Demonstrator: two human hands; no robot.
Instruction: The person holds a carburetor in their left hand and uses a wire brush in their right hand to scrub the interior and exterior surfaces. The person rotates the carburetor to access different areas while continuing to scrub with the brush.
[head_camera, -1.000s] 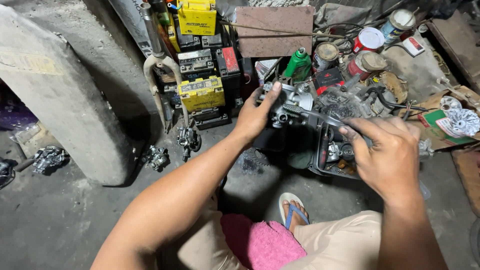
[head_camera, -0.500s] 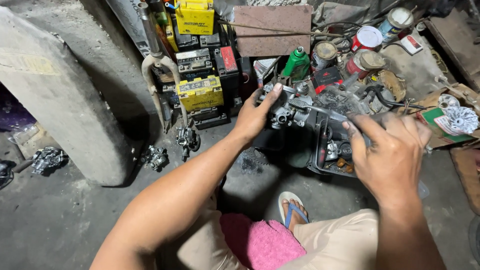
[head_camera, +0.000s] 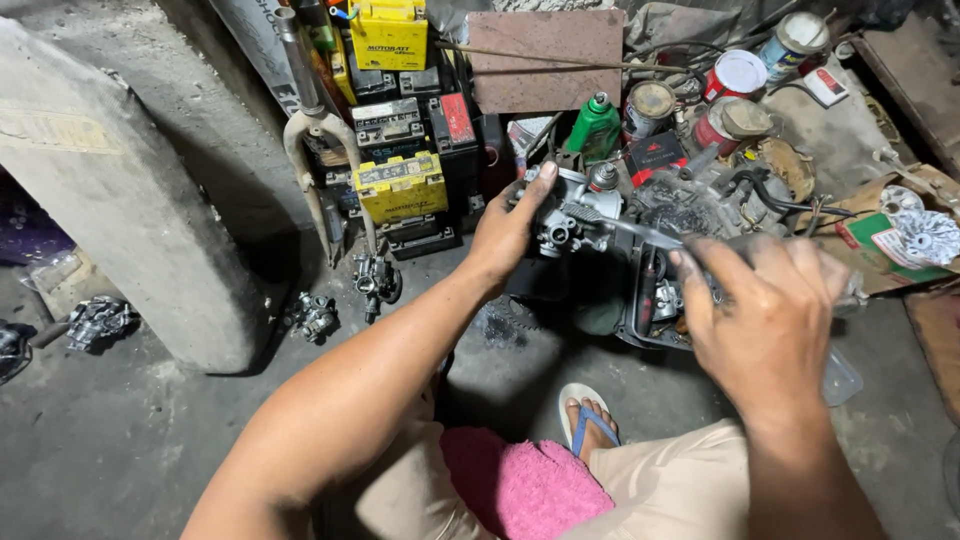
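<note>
Silver-grey carburetor (head_camera: 572, 215); yellow battery (head_camera: 401, 187); green bottle (head_camera: 594, 125); pink cloth (head_camera: 520, 485); blue-strapped white sandal (head_camera: 590, 420).

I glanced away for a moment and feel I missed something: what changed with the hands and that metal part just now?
Very little. The right hand slid slightly down and right, keeping the thin tool pointed at the carburetor. The left hand kept its grip on the carburetor, in about the same place. Nothing was picked up or let go; the yellow battery and green bottle stayed put.

Grey metal carburetor (head_camera: 570, 215) held up, thin screwdriver (head_camera: 650, 234) touching it
</note>
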